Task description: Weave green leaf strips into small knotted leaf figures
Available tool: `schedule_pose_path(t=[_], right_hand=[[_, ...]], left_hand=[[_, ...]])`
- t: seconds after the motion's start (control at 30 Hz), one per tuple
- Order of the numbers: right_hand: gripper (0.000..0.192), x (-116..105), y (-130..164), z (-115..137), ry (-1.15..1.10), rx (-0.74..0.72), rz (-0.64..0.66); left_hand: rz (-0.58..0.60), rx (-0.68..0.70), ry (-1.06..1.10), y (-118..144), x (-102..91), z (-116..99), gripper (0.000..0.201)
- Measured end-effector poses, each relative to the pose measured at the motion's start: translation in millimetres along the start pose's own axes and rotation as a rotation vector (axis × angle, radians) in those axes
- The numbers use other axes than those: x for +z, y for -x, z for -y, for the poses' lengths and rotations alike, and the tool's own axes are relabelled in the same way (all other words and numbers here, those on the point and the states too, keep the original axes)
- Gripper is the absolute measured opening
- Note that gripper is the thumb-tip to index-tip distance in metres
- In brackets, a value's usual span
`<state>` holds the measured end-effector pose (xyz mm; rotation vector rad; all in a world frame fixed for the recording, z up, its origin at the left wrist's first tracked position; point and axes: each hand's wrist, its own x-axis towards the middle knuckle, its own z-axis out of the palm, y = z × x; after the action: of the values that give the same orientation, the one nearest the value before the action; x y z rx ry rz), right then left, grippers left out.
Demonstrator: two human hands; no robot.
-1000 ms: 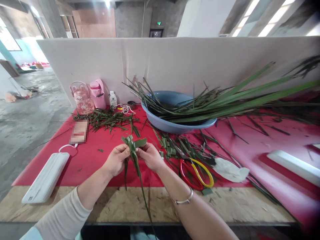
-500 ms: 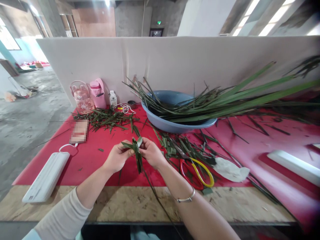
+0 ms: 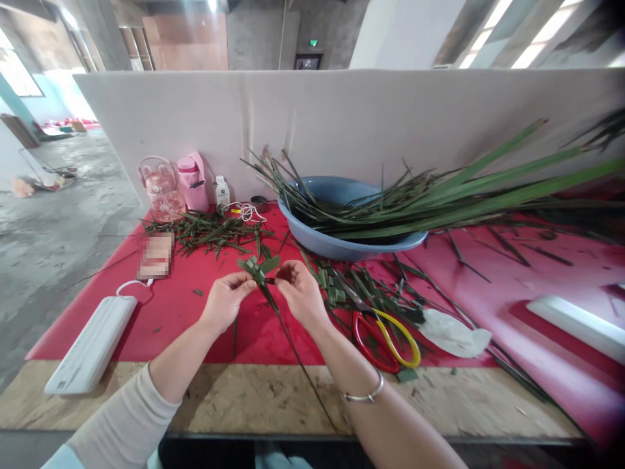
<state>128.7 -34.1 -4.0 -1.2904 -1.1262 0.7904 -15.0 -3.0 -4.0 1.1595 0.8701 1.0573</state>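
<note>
your left hand [image 3: 225, 306] and right hand [image 3: 300, 293] held a folded leaf knot [image 3: 258, 267] between them above the desk's [image 3: 244, 400] red cloth [image 3: 185, 312]. both hands' fingers were pinched together on the knot, its long strand trailing down toward you. scissors [image 3: 385, 332] lay just right of your right hand, a blue basin [image 3: 342, 244] of leaves [image 3: 439, 198] behind, a white power strip [image 3: 90, 345] at left.
</note>
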Motion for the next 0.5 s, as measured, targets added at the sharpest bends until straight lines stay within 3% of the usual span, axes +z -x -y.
schedule_pose_path(t=[0.17,0.37,0.5], right_hand=[[0.013,4.8,3.7,1.6,-0.199,0.042,0.211],[0.018,2.4,5.0,2.1,-0.139,0.000,0.241],[0.019,0.6,5.2,2.7,0.040,-0.098,0.222]], left_hand=[[0.038,-0.042,0.118,-3.1,-1.1,12.3,0.020],[0.032,-0.097,0.169,-1.9,3.7,11.6,0.025],[0.013,-0.168,0.119,-0.1,5.1,4.7,0.032]])
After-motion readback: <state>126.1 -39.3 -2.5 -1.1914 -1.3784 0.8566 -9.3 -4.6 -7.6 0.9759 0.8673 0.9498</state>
